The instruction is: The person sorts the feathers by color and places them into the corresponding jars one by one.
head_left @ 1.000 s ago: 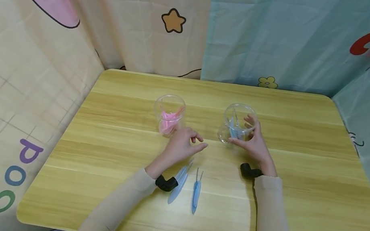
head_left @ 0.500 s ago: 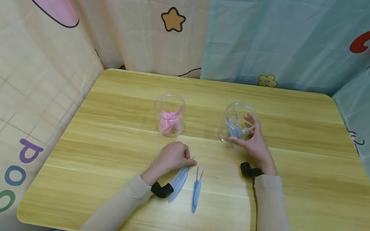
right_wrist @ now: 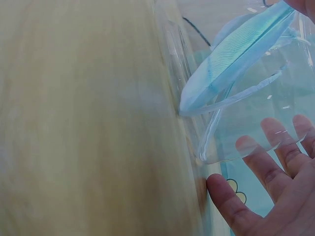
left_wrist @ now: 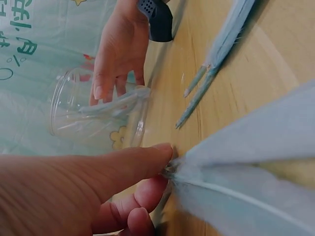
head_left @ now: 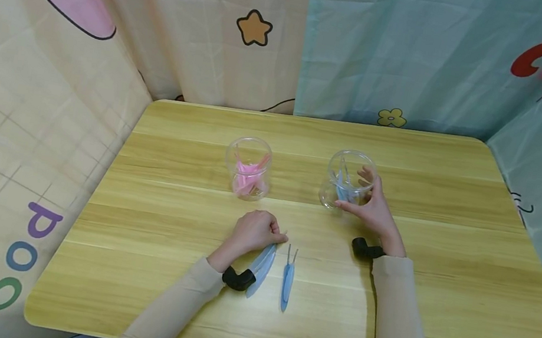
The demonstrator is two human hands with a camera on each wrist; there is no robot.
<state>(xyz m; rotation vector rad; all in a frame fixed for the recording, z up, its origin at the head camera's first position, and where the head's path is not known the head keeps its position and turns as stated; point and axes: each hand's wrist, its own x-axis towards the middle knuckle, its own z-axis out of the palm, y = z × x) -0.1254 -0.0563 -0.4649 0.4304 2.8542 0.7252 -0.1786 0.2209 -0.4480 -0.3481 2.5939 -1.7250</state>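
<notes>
My left hand (head_left: 254, 229) pinches the quill ends of a pair of light blue feathers (head_left: 262, 269) between thumb and fingertips. In the left wrist view, the vanes of these feathers (left_wrist: 246, 142) spread away to the right. Just right of them, a second blue feather pair (head_left: 286, 288) lies on the table, quills pointing away from me. My right hand (head_left: 375, 213) holds a clear jar (head_left: 327, 195) from its right side, thumb in front and fingers around the far side. Inside it, blue feathers (right_wrist: 236, 61) lean at a slant.
A second clear jar (head_left: 233, 151) stands at the left with pink feathers (head_left: 246, 180) in it. Both jars are upright on the wooden table (head_left: 188, 149). Printed curtains (head_left: 404, 48) hang behind the table and along its sides.
My left hand has drawn back from beside the pink-feather jar toward me and taken the quills of the left blue feathers. The right hand keeps its hold on the other jar.
</notes>
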